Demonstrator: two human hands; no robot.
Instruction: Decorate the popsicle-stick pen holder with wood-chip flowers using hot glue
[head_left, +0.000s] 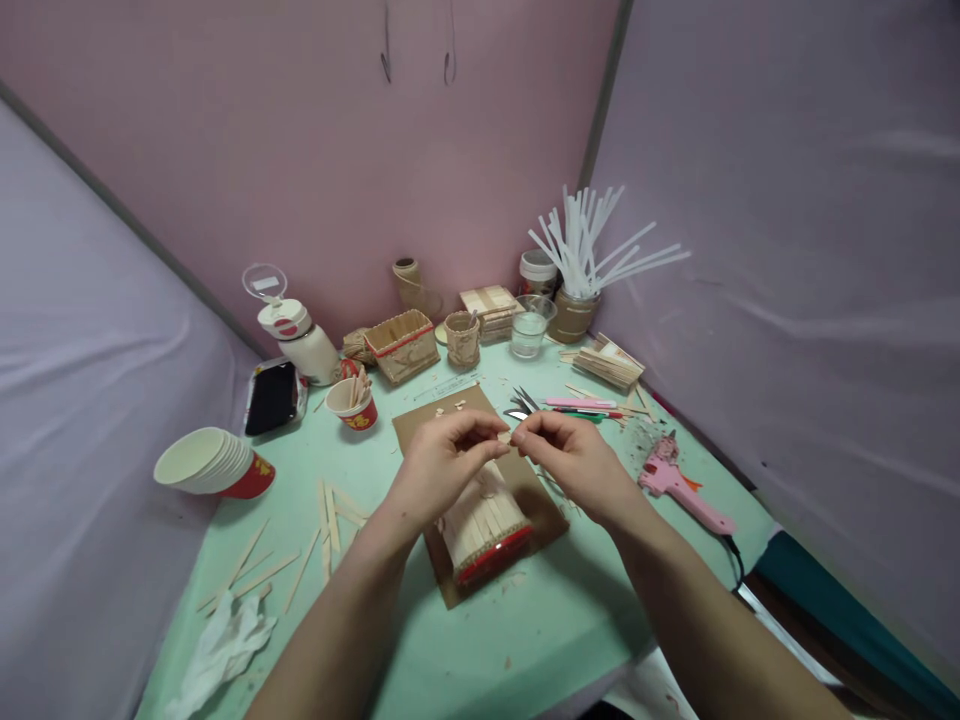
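My left hand [448,458] and my right hand [571,452] meet above a brown cardboard mat [551,522] on the green table [525,640]. Both are closed in a pinch, fingertips almost touching, around a tiny pale piece [507,437] too small to name. Under my left hand lies a paper cup on its side, clad in wooden sticks [484,530], red rim toward me. Scissors [523,402] lie just beyond my hands.
A pink glue gun [679,485] lies right, with pens [585,406] and stacked sticks [609,364]. Left: stacked paper cups [214,462], loose sticks [255,572], a white glove [221,650], a phone [271,396]. Behind: a stick basket [403,345], a jar of white straws [574,300], a white bottle [300,340].
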